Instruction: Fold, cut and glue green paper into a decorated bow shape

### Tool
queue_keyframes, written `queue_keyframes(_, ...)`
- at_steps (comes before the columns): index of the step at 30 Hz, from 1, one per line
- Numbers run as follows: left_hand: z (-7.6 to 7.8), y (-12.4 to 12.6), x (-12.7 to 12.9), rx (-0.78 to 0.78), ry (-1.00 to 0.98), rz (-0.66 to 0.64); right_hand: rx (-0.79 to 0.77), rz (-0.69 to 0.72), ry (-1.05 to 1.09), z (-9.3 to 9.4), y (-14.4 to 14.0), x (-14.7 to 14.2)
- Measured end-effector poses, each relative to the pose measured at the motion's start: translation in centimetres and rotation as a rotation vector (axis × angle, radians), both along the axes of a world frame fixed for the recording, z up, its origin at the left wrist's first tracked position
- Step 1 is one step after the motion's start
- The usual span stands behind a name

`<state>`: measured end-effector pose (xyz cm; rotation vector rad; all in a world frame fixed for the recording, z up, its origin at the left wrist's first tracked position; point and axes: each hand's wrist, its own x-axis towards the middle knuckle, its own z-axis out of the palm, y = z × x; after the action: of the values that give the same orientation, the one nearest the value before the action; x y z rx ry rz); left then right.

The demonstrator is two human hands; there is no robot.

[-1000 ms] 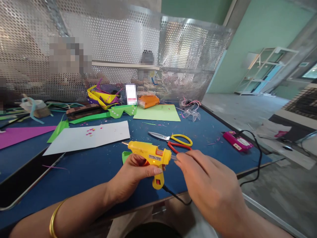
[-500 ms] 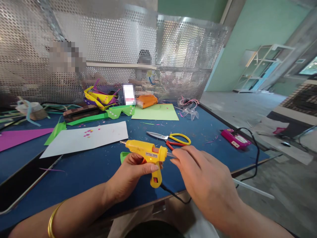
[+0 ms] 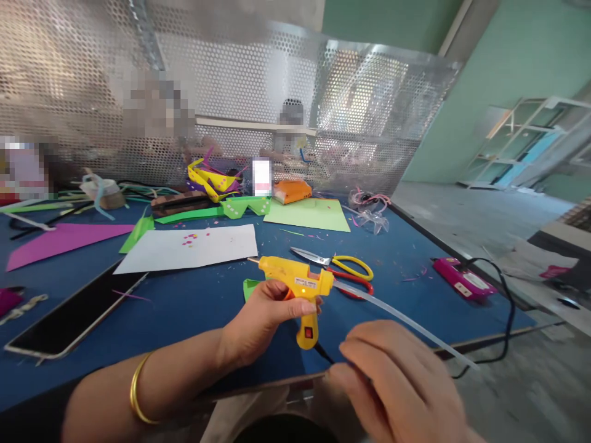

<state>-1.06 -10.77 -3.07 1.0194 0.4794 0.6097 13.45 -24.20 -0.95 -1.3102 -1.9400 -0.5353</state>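
My left hand (image 3: 268, 314) is wrapped round the handle of a yellow hot glue gun (image 3: 295, 277), its nozzle aimed to the left. A long translucent glue stick (image 3: 406, 320) sticks out of the gun's back end and slants down to the right past the table edge. Below the stick, my right hand (image 3: 392, 375) is free of it, fingers loosely bent and thumb a little apart, holding nothing I can see. Scissors (image 3: 330, 261) with yellow and red handles lie just behind the gun. A green piece (image 3: 250, 288) shows partly behind my left hand.
On the blue table (image 3: 194, 314) lie a white sheet (image 3: 212, 249) with small confetti, a phone (image 3: 78, 314), green paper glasses (image 3: 237, 207) and a light green sheet (image 3: 309, 215). A pink power strip (image 3: 464, 279) with a black cord sits at right. A perforated metal screen (image 3: 240, 80) stands behind.
My right hand has let go of the glue stick and moved down, away from the gun. My left hand still grips the glue gun. The view has swung left.
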Motion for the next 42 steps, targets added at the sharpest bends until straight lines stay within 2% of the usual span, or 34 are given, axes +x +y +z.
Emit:
queue_keyframes(4, -0.1, 0.0, 0.0, 0.012, -0.025, 0.017, -0.249, -0.013, 0.538, -2.7, 1.0, -0.2)
queue_keyframes(6, -0.2, 0.0, 0.1, 0.004, -0.037, 0.013, -0.360, 0.073, 0.838, -3.4, 2.2, -0.1)
queue_keyframes(10, -0.4, -0.1, 0.1, -0.022, -0.052, -0.029, -0.591, 0.404, 1.306, -3.2, 5.0, -0.6)
queue_keyframes(12, -0.4, -0.2, 0.1, -0.024, -0.060, -0.048, -0.674, 0.438, 1.492, -2.9, 6.1, -1.3)
queue_keyframes(14, -0.3, -0.3, 0.1, -0.030, -0.066, -0.051, -0.717, 0.388, 1.620, -2.7, 7.0, -1.9)
queue_keyframes(17, -0.3, -0.1, 0.1, -0.035, -0.037, -0.033, -0.726, 0.345, 1.657, -2.6, 8.0, -2.6)
queue_keyframes(20, -0.1, 0.7, 0.1, 0.064, 0.070, -0.026, -0.713, 0.350, 1.625, -2.3, 9.0, -2.2)
queue_keyframes(24, 0.7, 3.6, -0.6, 0.395, 0.418, -0.047, -0.686, 0.296, 1.584, -0.9, 10.5, -0.3)
queue_keyframes(27, 1.7, 6.3, -1.7, 0.696, 0.677, 0.020, -0.654, 0.295, 1.546, 0.6, 11.7, 1.4)
queue_keyframes(29, 2.3, 7.6, -2.4, 0.993, 0.905, 0.140, -0.660, 0.284, 1.527, 1.1, 12.4, 2.2)
queue_keyframes(31, 2.5, 8.2, -2.9, 1.137, 1.064, 0.225, -0.674, 0.250, 1.514, 0.9, 12.9, 2.7)
queue_keyframes(34, 2.0, 8.4, -3.0, 1.129, 1.148, 0.235, -0.703, 0.213, 1.510, -0.2, 13.3, 3.1)
queue_keyframes(39, 0.4, 8.4, -2.4, 1.053, 1.103, 0.224, -0.747, 0.232, 1.530, -1.3, 12.9, 3.2)
queue_keyframes(42, 0.0, 8.3, -2.2, 1.015, 1.101, 0.219, -0.801, 0.232, 1.513, -1.6, 12.7, 3.0)
